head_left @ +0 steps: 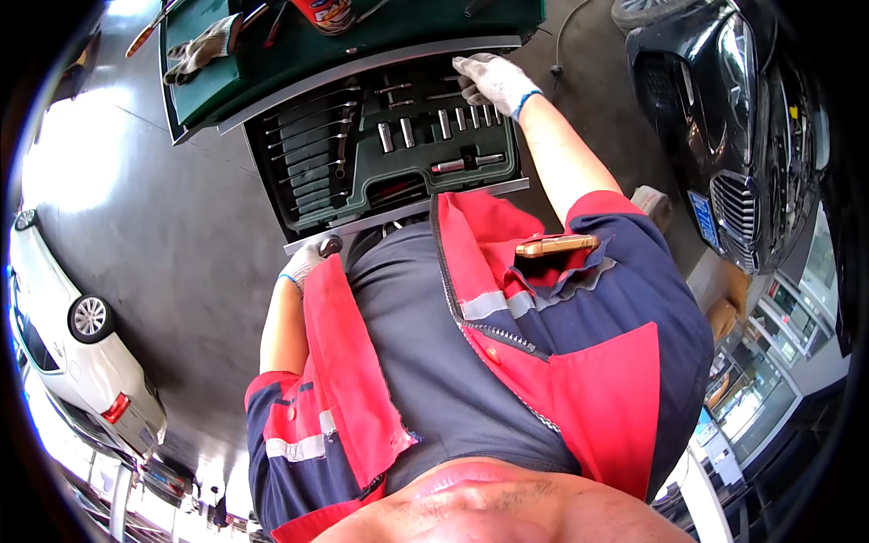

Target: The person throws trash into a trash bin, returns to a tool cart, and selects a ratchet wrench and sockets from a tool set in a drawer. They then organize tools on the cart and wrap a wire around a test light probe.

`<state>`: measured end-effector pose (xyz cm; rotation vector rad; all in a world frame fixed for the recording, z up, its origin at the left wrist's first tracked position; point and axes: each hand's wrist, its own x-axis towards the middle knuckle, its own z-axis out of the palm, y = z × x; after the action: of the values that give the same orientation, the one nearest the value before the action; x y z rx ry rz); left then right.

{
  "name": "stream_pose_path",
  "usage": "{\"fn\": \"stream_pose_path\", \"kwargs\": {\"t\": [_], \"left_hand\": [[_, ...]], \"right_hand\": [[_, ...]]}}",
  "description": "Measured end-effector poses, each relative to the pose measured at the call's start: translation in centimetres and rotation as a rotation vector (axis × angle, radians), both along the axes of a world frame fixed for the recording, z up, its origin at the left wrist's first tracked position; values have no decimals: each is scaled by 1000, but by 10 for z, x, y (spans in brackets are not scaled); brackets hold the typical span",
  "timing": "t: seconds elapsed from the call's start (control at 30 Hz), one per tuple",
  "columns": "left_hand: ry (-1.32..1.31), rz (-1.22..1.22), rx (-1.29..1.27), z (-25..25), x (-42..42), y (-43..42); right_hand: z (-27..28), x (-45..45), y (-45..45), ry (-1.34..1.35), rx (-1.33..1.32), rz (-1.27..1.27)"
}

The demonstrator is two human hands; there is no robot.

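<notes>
My right hand [493,81], in a pale knitted glove with a blue cuff, reaches over the far right corner of the tool drawer [303,237]. Its fingers are stretched out and slightly bent, close to a row of sockets [461,119], with nothing visible in them. My left hand [304,262], gloved too, is low at the drawer's near left corner. It is closed around what looks like a ratchet [330,245], of which only the dark round head shows; my jacket partly hides this hand. Combination wrenches [312,138] lie along the drawer's left side.
On the green cabinet top [398,27] are a red tub [326,14], a glove [201,50] and several hand tools. A black car [715,136] stands at right, a white car [77,335] at left. A phone [557,245] sticks out of my chest pocket.
</notes>
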<state>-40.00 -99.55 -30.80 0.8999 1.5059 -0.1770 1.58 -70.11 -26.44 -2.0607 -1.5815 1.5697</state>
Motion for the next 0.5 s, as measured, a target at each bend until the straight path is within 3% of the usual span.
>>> {"fn": "stream_pose_path", "kwargs": {"t": [0.03, 0.13, 0.17, 0.33, 0.4, 0.43, 0.47, 0.5], "left_hand": [[8, -33, -64, -13, -1, -5], [-29, 4, -81, -30, 2, -20], [-44, 34, -75, -31, 2, -24], [-118, 224, 8, -32, 20, -77], [-118, 363, 33, -28, 23, -86], [-105, 453, 6, -30, 11, -42], [-91, 546, -17, -32, -2, 1], [-78, 627, -29, -24, 1, 3]], "right_hand": [[-2, -8, 4, 51, 2, -14], [-33, -46, 11, 750, -298, -924], [-44, -47, 13, 987, -366, -1044], [-77, -45, -31, 923, -291, -1169], [-50, -38, -46, 919, -390, -1389], [-44, -36, -36, 950, -378, -1365], [-79, -67, 45, 951, -396, -1353], [-81, -67, 47, 934, -398, -1346]]}}
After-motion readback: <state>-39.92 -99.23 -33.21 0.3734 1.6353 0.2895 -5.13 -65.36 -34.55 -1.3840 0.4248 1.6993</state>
